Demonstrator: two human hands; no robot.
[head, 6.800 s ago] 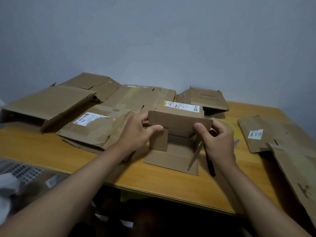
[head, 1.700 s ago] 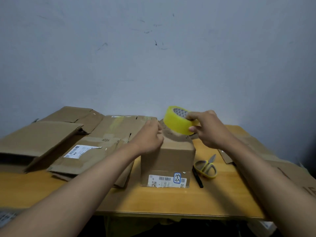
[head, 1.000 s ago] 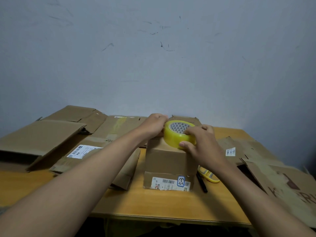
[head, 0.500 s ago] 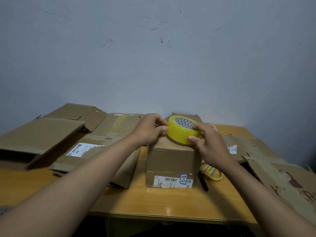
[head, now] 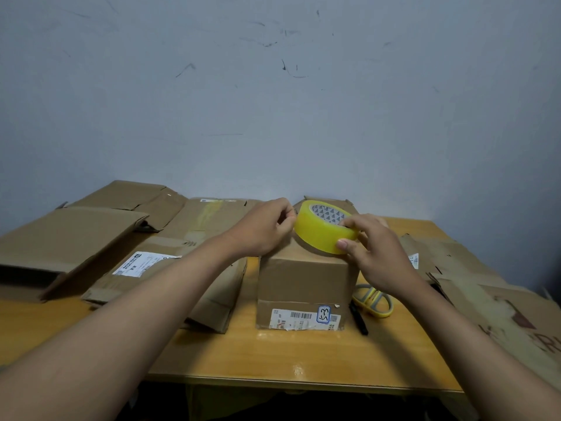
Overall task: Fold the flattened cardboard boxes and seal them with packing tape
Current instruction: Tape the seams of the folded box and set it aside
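Observation:
A folded-up cardboard box (head: 305, 284) stands on the wooden table (head: 297, 357), with a barcode label low on its near face. Just above its top my right hand (head: 375, 250) grips a yellow roll of packing tape (head: 321, 227), thumb on the rim and fingers over the top. My left hand (head: 265, 227) is at the roll's left side with fingers curled, pinching at the roll's edge where the tape end seems to be. The tape end itself is too small to make out.
Flattened cardboard boxes (head: 91, 238) pile up on the left half of the table and more flat cardboard (head: 498, 302) lies on the right. Yellow-handled scissors (head: 372, 300) and a black pen (head: 358, 319) lie right of the box. A wall stands behind.
The box went from half folded to standing closed. My right hand brought the tape roll down onto the box top; over the last half second both hands stay at the roll, barely shifting.

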